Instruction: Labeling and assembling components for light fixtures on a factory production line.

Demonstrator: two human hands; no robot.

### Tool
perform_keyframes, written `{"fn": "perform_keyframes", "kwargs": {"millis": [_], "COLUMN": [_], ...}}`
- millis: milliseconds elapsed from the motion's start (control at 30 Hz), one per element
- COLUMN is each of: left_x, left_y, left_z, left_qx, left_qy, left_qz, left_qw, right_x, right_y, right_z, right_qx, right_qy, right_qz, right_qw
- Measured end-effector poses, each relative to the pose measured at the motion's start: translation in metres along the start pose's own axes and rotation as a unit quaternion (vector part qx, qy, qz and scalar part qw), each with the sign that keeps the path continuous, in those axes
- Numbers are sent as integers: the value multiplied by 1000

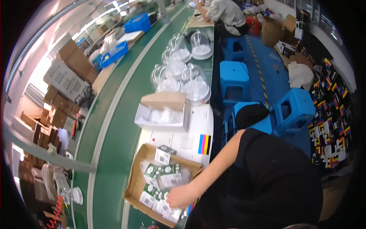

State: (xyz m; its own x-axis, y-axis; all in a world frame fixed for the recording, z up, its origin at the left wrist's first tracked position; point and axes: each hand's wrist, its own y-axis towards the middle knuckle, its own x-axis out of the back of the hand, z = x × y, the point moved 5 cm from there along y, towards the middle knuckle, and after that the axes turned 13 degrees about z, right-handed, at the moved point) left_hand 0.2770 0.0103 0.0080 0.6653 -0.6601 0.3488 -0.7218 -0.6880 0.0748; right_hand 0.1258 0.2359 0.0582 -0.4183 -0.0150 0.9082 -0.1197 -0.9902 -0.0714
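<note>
My right hand reaches into an open cardboard tray at the lower middle, its fingers curled on a small green-and-white carton near the tray's right side. Similar small cartons, some with barcodes facing up, lie loosely in the tray with clear plastic around them. At the bottom edge, a small skin-coloured patch may be my left hand; its fingers cannot be made out. Beyond the tray stands an open white box with clear and white items inside.
Clear domed pieces with white bases stand farther along the green conveyor table. Blue stools are on the right, and colourful printed boxes are stacked beyond them. Another person sits at the far end.
</note>
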Motion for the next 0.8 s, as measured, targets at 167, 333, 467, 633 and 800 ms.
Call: {"fn": "perform_keyframes", "kwargs": {"millis": [167,333,467,633,800], "left_x": [23,26,-39,-118,-146], "left_y": [-73,-67,-45,-15,1], "left_z": [69,116,-41,-64,-76], "left_qx": [65,38,1,-229,-187], "left_qy": [38,-12,167,300,410], "left_qz": [63,-6,197,353,413], "left_qw": [995,999,966,856,792], "right_x": [6,-3,-4,10,2], "right_y": [-7,-11,-25,-53,-73], "right_z": [1,-4,-5,1,-3], "right_qx": [28,33,42,36,-1], "right_qy": [36,104,175,224,245], "right_qz": [16,-4,-105,-165,-207], "right_qw": [999,994,978,960,947]}}
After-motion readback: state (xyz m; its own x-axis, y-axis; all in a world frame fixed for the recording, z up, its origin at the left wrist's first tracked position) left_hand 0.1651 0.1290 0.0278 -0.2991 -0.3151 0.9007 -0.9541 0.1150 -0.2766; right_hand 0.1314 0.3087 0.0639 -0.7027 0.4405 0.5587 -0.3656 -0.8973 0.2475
